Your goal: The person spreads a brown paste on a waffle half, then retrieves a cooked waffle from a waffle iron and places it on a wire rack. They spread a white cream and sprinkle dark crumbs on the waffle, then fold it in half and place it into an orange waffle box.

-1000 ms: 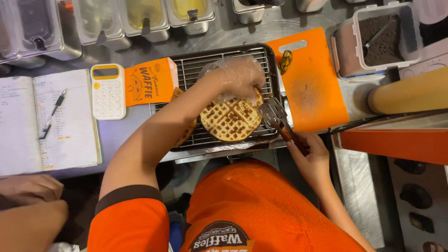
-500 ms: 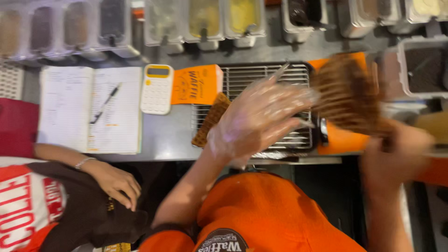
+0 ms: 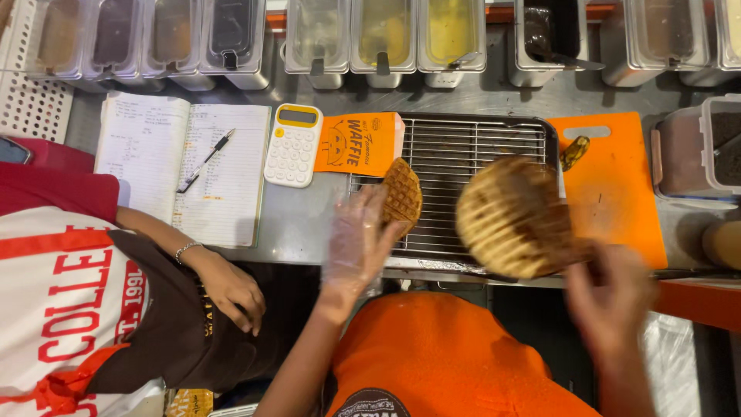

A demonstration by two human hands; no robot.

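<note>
- Waffle (image 3: 515,218), round and blurred, now rides raised over the wire rack (image 3: 463,147); we grip it from below with our right hand (image 3: 610,297), having lifted it off.
- Folded waffle piece (image 3: 401,197) leans at the rack's left edge, pinched by our gloved left hand (image 3: 356,243).
- Orange cutting board (image 3: 617,193) sits just right.

Shiny metal wire rack (image 3: 463,154); orange board (image 3: 617,185) probably matt plastic.

Paper sleeve, calculator screen and a dark device on the steel counter

An orange paper sleeve (image 3: 359,144) with dark print lies flat between the yellow calculator (image 3: 292,145) and the wire rack (image 3: 463,154); the calculator's small dark screen sits along its top edge. A dark-screened device (image 3: 14,150) shows at the left edge.
</note>
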